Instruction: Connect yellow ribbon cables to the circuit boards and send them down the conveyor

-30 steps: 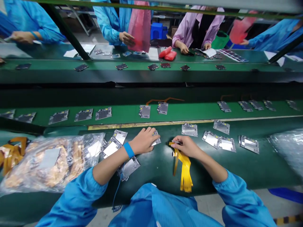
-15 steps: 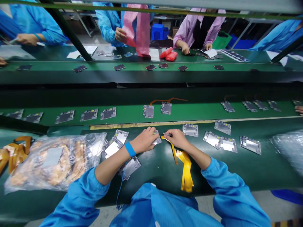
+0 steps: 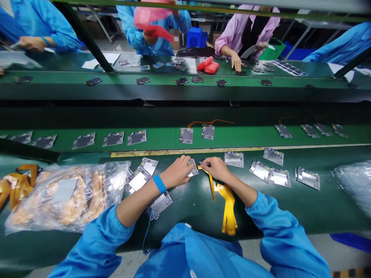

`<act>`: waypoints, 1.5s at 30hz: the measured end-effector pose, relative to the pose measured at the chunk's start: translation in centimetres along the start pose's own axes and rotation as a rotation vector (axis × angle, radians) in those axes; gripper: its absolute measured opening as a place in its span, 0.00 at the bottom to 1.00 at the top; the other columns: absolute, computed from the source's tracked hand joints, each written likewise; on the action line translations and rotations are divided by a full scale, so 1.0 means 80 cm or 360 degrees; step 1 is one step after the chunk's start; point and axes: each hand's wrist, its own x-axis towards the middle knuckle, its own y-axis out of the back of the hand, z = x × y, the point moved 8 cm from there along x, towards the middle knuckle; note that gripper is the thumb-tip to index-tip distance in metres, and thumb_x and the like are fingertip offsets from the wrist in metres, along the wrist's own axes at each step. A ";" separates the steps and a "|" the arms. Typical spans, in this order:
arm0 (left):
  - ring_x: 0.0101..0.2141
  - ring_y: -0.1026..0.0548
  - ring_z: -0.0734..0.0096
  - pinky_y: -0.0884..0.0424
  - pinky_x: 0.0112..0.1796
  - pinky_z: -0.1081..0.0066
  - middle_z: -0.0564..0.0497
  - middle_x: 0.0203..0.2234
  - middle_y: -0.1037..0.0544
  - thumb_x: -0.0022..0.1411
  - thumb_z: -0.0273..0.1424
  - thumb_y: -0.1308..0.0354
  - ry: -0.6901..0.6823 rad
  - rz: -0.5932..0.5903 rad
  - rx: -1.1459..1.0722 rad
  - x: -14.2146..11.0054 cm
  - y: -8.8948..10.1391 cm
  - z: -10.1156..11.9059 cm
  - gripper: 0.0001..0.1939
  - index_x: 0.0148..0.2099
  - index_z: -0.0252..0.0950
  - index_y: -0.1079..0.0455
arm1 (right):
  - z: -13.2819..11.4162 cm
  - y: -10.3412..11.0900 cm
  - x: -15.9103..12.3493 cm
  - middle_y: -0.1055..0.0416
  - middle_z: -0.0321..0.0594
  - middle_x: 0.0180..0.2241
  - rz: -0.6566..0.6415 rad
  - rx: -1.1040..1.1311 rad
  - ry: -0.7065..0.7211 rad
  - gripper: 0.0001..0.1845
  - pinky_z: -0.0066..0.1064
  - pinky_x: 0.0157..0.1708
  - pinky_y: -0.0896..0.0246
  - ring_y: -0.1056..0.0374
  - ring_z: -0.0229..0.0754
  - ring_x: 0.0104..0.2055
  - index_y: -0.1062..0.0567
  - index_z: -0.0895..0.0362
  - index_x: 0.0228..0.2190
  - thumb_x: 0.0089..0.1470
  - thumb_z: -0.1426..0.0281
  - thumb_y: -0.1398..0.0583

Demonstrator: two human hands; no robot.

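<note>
My left hand point(image 3: 179, 170), a blue band at its wrist, is closed on a circuit board point(image 3: 193, 169) and holds it down on the green bench. Pinched in my right hand point(image 3: 216, 168) is a slim grey tool point(image 3: 205, 164) whose exact kind I cannot make out. Its tip is near the end of a yellow flex cable point(image 3: 211, 181), which meets the board's right edge; whether they are joined is too small to tell. Below my right hand lies a bundle of flex cables point(image 3: 229, 212). Several boards point(image 3: 161, 204) lie beside my left forearm.
Circuit boards point(image 3: 137, 137) ride on the green conveyor belt point(image 3: 162, 142) ahead. More boards point(image 3: 278, 177) lie to the right. A clear bag of flex cables point(image 3: 69, 197) is at the left, bubble wrap point(image 3: 353, 185) at the right. Co-workers sit across a second belt point(image 3: 116, 81).
Boards on the near belt have shifted right, and those on the far belt left. My hands have hardly moved. Across the line, a co-worker has raised the pink wrap.
</note>
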 end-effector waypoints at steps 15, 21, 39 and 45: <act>0.53 0.34 0.50 0.32 0.53 0.54 0.37 0.52 0.32 0.65 0.27 0.41 0.0005 -0.0055 0.0024 0.001 0.000 0.003 0.08 0.47 0.34 0.30 | -0.008 0.003 0.003 0.17 0.35 0.34 -0.0094 -0.0114 -0.0027 0.09 0.28 0.31 0.47 0.25 0.42 0.37 0.14 0.49 0.35 0.59 0.65 0.37; 0.54 0.35 0.49 0.33 0.53 0.55 0.37 0.52 0.33 0.68 0.28 0.43 -0.0023 -0.0071 0.0026 -0.002 -0.002 0.004 0.09 0.50 0.35 0.29 | -0.018 0.006 0.009 0.17 0.35 0.35 -0.0165 -0.0198 -0.0031 0.08 0.28 0.31 0.46 0.24 0.43 0.38 0.14 0.47 0.35 0.59 0.64 0.36; 0.49 0.34 0.51 0.33 0.48 0.57 0.39 0.49 0.32 0.71 0.30 0.47 -0.0074 -0.0083 0.0164 0.000 0.003 0.017 0.20 0.63 0.45 0.30 | -0.036 0.016 -0.004 0.22 0.42 0.46 -0.0058 -0.0340 0.0320 0.19 0.29 0.39 0.42 0.26 0.42 0.44 0.17 0.52 0.43 0.72 0.62 0.48; 0.49 0.34 0.50 0.33 0.47 0.56 0.38 0.50 0.32 0.71 0.29 0.48 -0.0078 -0.0114 0.0212 -0.001 0.001 0.017 0.19 0.61 0.43 0.29 | -0.044 -0.002 0.002 0.22 0.38 0.42 -0.0143 -0.0274 0.0455 0.09 0.28 0.39 0.43 0.27 0.41 0.42 0.20 0.52 0.44 0.68 0.68 0.41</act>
